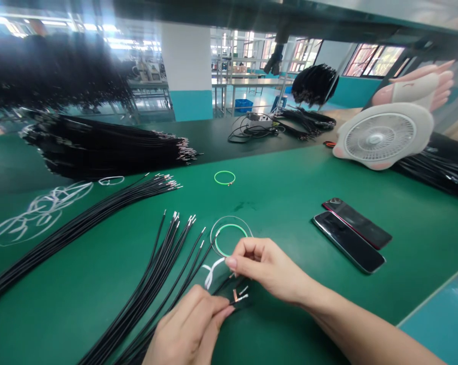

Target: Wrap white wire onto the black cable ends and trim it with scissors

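My left hand (187,324) is closed in a pinch around black cables (222,290) near their ends. Just past its fingertips show a bare metal tip (242,297) and a bit of copper. My right hand (269,266) is also pinched, its thumb and finger at one end of a thin white strip (210,276) that curls loosely above the left hand. Behind the right fingers lies a green ring (218,241) with a thin pale loop around it. More loose black cables (166,258) with metal tips lie left of my hands.
Farther left are a cable bundle (100,210), tangled white strips (48,205) and a large black cable heap (115,147). Another green ring (224,172) lies ahead. Two phones (348,242) and a fan (379,136) are on the right. A shelf (229,12) hangs overhead.
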`<state>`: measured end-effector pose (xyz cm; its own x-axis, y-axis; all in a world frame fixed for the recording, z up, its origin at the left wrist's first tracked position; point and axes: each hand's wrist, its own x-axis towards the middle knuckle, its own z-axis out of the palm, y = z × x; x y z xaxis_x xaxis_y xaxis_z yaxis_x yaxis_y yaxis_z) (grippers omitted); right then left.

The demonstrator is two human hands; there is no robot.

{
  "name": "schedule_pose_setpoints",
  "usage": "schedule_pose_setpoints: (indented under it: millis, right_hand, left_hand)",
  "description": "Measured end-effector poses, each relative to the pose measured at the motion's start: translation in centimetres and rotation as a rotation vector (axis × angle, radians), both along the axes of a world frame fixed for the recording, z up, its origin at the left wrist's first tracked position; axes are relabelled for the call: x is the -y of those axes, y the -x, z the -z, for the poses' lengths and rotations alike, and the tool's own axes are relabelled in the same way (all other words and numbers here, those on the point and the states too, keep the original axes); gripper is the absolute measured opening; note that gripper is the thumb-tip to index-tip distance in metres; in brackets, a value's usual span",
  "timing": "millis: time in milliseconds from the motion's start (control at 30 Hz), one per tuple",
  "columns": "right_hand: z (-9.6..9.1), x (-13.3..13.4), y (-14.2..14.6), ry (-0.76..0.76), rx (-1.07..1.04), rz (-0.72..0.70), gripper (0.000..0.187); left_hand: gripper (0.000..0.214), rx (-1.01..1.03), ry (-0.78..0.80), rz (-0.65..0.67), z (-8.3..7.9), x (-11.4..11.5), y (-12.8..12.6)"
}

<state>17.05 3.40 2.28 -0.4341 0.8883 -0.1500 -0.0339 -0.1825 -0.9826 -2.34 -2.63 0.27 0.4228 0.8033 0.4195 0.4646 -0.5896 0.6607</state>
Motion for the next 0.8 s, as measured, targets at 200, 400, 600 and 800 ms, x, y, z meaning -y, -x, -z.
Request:
schedule_pose_setpoints:
  millis: [200, 400, 600, 800]
  right_hand:
    - [-0.26, -0.29, -0.45, -0.028, 0.034, -0.051, 0.036]
    - [0.08, -0.08, 0.06, 0.013, -0.003, -0.047, 0.051]
    - [0.32, -0.06, -0.17, -0.025, 0.053, -0.114, 0.074]
    - [0.05, -0.38, -0.40, 0.179, -0.024, -0.070, 0.092]
  left_hand:
    - [0.028, 0.032, -0.032, -0.037, 0.17, 0.12, 0.16]
    - [0.027, 0.031, -0.048, -0.053, 0.23, 0.03, 0.17]
    - [0.027, 0.062, -0.034, -0.063, 0.29, -0.01, 0.10]
    - [0.026, 0.055, -0.077, -0.070, -0.16, -0.13, 0.17]
